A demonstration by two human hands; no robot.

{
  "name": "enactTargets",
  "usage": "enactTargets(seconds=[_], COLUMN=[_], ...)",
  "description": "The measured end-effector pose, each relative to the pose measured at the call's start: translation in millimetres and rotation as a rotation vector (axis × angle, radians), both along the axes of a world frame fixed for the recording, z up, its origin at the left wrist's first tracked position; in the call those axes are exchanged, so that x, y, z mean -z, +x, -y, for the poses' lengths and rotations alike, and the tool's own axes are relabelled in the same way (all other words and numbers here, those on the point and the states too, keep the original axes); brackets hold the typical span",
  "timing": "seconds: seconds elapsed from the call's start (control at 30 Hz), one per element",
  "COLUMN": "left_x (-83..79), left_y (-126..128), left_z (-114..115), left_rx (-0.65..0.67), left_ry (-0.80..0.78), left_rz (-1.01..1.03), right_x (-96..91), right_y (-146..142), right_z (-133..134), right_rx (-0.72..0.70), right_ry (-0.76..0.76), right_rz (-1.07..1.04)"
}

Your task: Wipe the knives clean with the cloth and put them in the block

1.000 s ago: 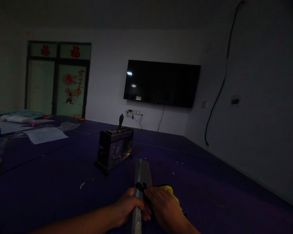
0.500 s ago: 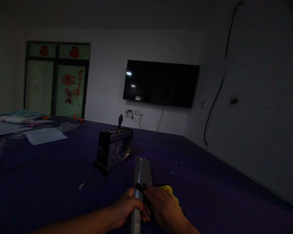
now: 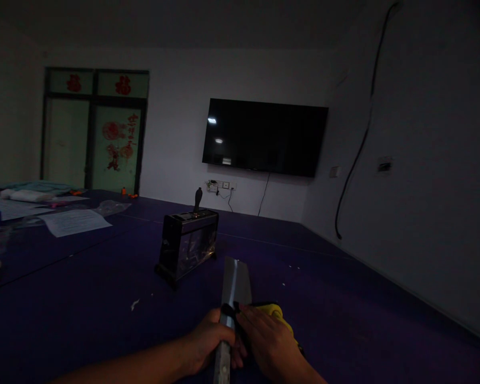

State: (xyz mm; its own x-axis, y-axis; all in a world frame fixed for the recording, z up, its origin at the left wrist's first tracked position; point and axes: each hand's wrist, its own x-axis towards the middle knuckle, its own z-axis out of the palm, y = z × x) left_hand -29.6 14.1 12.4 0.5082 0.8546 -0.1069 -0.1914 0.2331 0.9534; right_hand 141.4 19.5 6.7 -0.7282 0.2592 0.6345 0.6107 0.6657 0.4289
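My left hand (image 3: 210, 341) is wrapped round the grey handle of a flat grey metal blade (image 3: 235, 282) that points away from me over the dark purple table (image 3: 84, 309). My right hand (image 3: 270, 341) lies beside it, fingers pressed on a yellow and black tool (image 3: 274, 310) at the base of the blade. A black box with a clear front and a dark upright handle (image 3: 188, 242) stands on the table just beyond the blade's tip.
Paper sheets (image 3: 74, 221) and clear plastic bags lie at the far left of the table. A black wall screen (image 3: 264, 137) hangs ahead, a door with red decorations (image 3: 94, 133) at the left. A black cable (image 3: 364, 122) runs down the right wall.
The blade has turned slightly in my left hand, its tip now a little nearer and more angled. Both hands stay in the same place.
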Motion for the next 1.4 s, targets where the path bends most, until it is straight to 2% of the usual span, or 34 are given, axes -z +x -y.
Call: enactTargets(seconds=[0.17,0.27,0.43,0.63,0.83,1.13,1.3,1.4], left_x=[6.3,9.9,4.7,2.6,0.1,1.6,1.2,-1.1], left_y=[-1.6,-1.3,-1.9,-0.2,1.0,2.2,0.2,0.0], left_z=[-3.2,-4.8,-3.2,-0.4,0.9,0.0,-1.7,1.2], left_rx=[0.068,0.060,0.091,-0.053,-0.065,-0.058,0.037,0.044], left_ry=[-0.017,-0.024,-0.016,-0.026,-0.049,-0.028,0.014,0.012], left_rz=[-0.043,-0.025,-0.017,0.006,0.002,-0.017,-0.002,-0.018], right_x=[3.6,2.8,0.7,-5.4,-17.0,-15.8,-8.6,-6.7], right_y=[0.9,0.4,-0.2,0.6,0.6,-2.1,-2.3,-1.3], right_z=[-1.1,0.3,0.9,5.0,14.3,14.7,8.6,6.1], right_rx=[0.185,0.216,0.133,-0.053,-0.161,-0.147,-0.052,0.005], right_ry=[-0.094,-0.118,-0.068,0.029,0.063,0.059,0.056,0.033], right_rz=[0.004,0.013,-0.028,0.019,0.091,0.082,0.035,-0.002])
